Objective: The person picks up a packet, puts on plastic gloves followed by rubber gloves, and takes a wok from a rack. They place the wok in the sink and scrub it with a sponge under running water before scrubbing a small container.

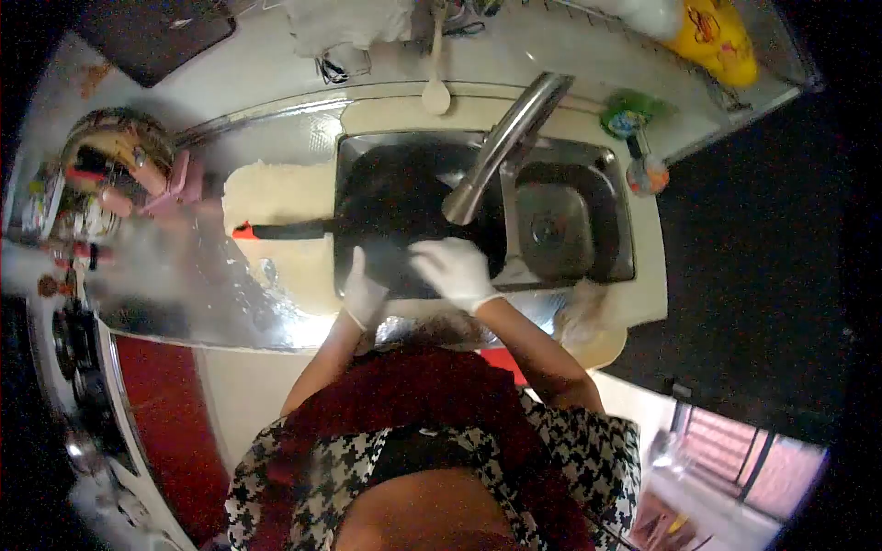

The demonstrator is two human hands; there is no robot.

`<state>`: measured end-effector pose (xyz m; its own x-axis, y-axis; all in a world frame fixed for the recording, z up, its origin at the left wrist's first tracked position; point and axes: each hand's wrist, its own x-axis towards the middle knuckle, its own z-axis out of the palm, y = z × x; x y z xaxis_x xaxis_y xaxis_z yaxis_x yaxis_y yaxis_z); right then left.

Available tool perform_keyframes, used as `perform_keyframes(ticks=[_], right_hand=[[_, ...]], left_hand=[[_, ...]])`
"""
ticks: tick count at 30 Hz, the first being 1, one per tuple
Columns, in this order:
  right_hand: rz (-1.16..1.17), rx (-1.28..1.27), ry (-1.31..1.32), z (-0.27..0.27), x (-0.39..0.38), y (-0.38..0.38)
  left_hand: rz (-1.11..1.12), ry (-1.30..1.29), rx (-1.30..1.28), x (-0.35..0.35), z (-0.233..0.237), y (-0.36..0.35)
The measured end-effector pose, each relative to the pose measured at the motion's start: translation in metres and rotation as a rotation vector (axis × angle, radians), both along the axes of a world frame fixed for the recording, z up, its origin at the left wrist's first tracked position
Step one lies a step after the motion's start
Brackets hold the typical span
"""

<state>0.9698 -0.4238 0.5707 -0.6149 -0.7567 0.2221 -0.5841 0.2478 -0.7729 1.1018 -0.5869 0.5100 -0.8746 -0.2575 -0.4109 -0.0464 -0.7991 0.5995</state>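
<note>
A dark pan lies in the larger left basin of the steel sink. Its black handle, tipped in red, reaches left over the counter. A white glove covers each of my hands. At the pan's near left edge is my left hand; its thumb points up along the pan, and the other fingers are mostly hidden, seemingly round the edge. My right hand is over the pan's near right part, fingers stretched and slightly blurred, with nothing visible in them. The steel faucet slants over the basin just beyond it.
A wooden spoon hangs behind the sink. A green bottle and a clear bottle with orange contents stand at the back right corner. Pink holders and a round basket are at left. A yellow packet sits above right.
</note>
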Motion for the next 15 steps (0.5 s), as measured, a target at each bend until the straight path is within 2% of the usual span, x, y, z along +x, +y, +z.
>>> perform_keyframes(ticks=[1,2,3,4,6,7,8,9,11,12,13,14,15], right_hand=[[-0.114,-0.12,-0.217,-0.028,-0.018,0.014],[-0.222,-0.023,-0.592,-0.032,-0.045,0.028],[-0.317,-0.022,-0.432,-0.037,-0.071,0.03],[-0.331,-0.112,-0.381,-0.061,-0.098,0.025],[-0.298,-0.089,-0.358,-0.081,-0.15,-0.002],[-0.26,-0.218,-0.162,-0.085,-0.168,-0.015],[-0.246,-0.165,-0.169,-0.092,-0.19,-0.031],[-0.313,-0.221,-0.151,-0.106,-0.207,-0.052],[-0.384,-0.291,-0.222,-0.109,-0.222,-0.071],[-0.36,-0.332,-0.554,-0.145,-0.242,-0.092],[-0.383,-0.287,-0.547,-0.167,-0.248,-0.104],[-0.334,-0.209,-0.433,-0.207,-0.26,-0.121],[-0.287,-0.131,-0.318,-0.204,-0.257,-0.128]], left_hand=[[0.012,-0.014,-0.134,-0.001,0.0,0.003],[0.139,-0.002,0.051,-0.001,-0.005,0.004],[0.221,-0.038,0.064,-0.005,0.005,0.012],[0.249,-0.081,0.072,-0.003,0.002,0.014],[0.306,-0.122,0.077,0.005,-0.012,0.01],[0.315,-0.128,-0.038,0.006,-0.023,0.006],[0.319,-0.131,-0.153,0.006,-0.028,0.002],[0.343,-0.124,-0.158,0.001,-0.02,0.005],[0.343,-0.177,0.002,-0.011,0.016,0.023],[0.366,-0.171,0.002,-0.017,0.031,0.034],[0.368,-0.226,-0.06,-0.024,0.045,0.044],[0.369,-0.286,-0.118,-0.025,0.051,0.051],[0.391,-0.285,-0.112,-0.021,0.038,0.051]])
